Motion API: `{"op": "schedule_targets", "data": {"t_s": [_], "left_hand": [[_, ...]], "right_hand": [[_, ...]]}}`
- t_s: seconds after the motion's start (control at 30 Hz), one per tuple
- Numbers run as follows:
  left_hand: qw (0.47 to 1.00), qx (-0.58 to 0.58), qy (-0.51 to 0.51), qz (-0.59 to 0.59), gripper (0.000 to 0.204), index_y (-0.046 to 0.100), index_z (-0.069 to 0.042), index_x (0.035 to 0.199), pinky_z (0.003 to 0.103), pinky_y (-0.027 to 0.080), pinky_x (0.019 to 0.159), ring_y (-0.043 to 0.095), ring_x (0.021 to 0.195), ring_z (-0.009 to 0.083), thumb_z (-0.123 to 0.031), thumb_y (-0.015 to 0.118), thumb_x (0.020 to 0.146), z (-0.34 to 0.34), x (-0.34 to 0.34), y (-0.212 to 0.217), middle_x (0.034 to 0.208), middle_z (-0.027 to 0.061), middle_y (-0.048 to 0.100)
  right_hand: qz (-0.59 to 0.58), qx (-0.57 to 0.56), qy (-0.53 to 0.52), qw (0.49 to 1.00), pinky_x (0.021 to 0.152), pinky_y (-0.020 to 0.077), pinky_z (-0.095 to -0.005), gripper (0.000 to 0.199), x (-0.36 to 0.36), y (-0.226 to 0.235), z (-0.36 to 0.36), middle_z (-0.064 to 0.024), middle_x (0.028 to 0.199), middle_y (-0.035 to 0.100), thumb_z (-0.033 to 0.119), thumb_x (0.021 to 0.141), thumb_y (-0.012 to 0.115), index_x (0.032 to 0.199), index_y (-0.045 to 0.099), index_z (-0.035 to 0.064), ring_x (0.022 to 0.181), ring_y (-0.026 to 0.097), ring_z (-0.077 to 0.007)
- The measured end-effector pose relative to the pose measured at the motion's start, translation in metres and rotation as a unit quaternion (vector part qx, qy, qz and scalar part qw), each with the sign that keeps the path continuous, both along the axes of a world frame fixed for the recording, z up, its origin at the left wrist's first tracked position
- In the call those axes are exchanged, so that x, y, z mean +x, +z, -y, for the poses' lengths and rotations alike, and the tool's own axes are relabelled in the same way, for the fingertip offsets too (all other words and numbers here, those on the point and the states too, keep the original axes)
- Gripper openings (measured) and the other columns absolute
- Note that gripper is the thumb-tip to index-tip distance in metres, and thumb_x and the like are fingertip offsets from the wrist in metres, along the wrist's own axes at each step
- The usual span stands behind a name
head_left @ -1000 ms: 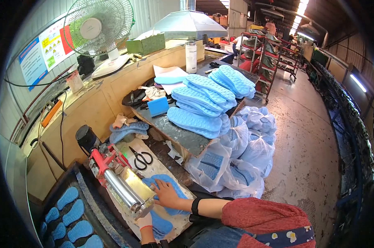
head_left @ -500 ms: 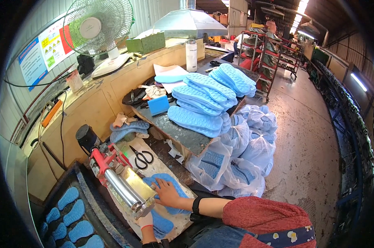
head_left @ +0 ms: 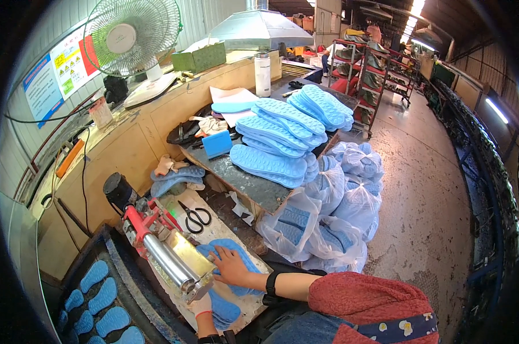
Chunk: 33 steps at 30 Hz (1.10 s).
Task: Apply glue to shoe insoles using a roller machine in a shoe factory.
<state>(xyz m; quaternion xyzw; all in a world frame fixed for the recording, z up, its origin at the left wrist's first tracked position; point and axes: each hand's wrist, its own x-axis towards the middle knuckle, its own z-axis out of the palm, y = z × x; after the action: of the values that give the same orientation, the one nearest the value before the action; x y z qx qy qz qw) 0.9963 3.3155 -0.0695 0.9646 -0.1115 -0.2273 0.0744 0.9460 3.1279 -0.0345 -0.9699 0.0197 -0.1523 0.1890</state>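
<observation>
Counter (head_left: 254,186): a grey worktop at the middle, carrying the sole stacks (head_left: 279,140), light-blue shoe soles piled in overlapping rows.
Bagged soles (head_left: 334,206): clear plastic bags of blue soles heaped on the floor against the counter's right side.
Fan (head_left: 134,35): a green-caged fan standing on the wooden ledge, upper left.
Roller press (head_left: 168,255): a shiny steel cylinder in a red frame, lying diagonally on the pale board.
Blue sole (head_left: 236,269): lies flat on the board, just beside the roller's right side.
Right hand (head_left: 232,267): grip spread flat, palm pressing down on the blue sole.
Left hand (head_left: 202,305): below the roller's near end; whether its grip is closed cannot be told.
Scissors (head_left: 195,216): black-handled, on the board behind the roller.
</observation>
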Motion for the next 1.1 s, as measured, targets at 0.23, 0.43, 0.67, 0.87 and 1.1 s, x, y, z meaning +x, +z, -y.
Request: {"op": "schedule_targets", "data": {"t_s": [0.23,0.43,0.67,0.87,1.1], "left_hand": [[0.998,-0.006,0.039,-0.047,0.065,0.041,-0.016,0.141,0.053,0.025,0.108,0.031,0.137,0.0301,-0.056,0.037,0.091,0.022,-0.009,0.045,0.145,0.0112,0.040],[0.995,0.085,0.004,-0.054,0.056,0.038,-0.015,0.142,0.056,0.031,0.104,0.038,0.133,0.0333,-0.043,0.034,0.095,0.019,-0.005,0.036,0.149,0.0145,0.033],[0.998,0.034,0.030,-0.049,0.057,0.040,-0.012,0.141,0.047,0.034,0.105,0.041,0.131,0.0331,-0.044,0.039,0.094,0.008,-0.001,0.020,0.146,0.0178,0.037],[0.998,-0.032,0.032,0.032,0.065,0.045,-0.007,0.136,0.054,0.030,0.105,0.040,0.130,0.0364,-0.052,0.044,0.090,0.009,-0.001,0.005,0.138,0.0189,0.047],[0.997,0.001,0.045,0.064,0.064,0.057,-0.009,0.126,0.053,0.030,0.105,0.041,0.129,0.0374,-0.058,0.048,0.085,0.005,0.000,-0.005,0.135,0.0181,0.050]], "right_hand": [[-0.022,-0.002,-0.010,1.000,0.096,0.0342,-0.0449,0.080,0.001,-0.003,0.004,-0.0217,0.141,0.037,0.042,0.074,0.070,0.137,0.040,0.0033,0.126,0.038,-0.0342],[-0.045,-0.014,-0.011,0.999,0.097,0.0339,-0.0443,0.082,0.001,-0.001,0.001,-0.0207,0.142,0.037,0.044,0.073,0.070,0.138,0.039,0.0047,0.127,0.038,-0.0339],[0.003,-0.006,-0.004,1.000,0.096,0.0351,-0.0452,0.080,0.002,-0.004,-0.002,-0.0228,0.139,0.038,0.043,0.074,0.070,0.137,0.040,0.0037,0.125,0.039,-0.0357],[0.004,-0.006,-0.018,1.000,0.096,0.0351,-0.0445,0.078,0.002,-0.008,0.002,-0.0213,0.141,0.037,0.042,0.074,0.070,0.136,0.041,0.0045,0.125,0.039,-0.0342],[0.006,-0.008,-0.014,1.000,0.095,0.0352,-0.0441,0.078,0.002,-0.006,0.000,-0.0209,0.141,0.037,0.042,0.074,0.070,0.136,0.041,0.0048,0.124,0.038,-0.0331]]}}
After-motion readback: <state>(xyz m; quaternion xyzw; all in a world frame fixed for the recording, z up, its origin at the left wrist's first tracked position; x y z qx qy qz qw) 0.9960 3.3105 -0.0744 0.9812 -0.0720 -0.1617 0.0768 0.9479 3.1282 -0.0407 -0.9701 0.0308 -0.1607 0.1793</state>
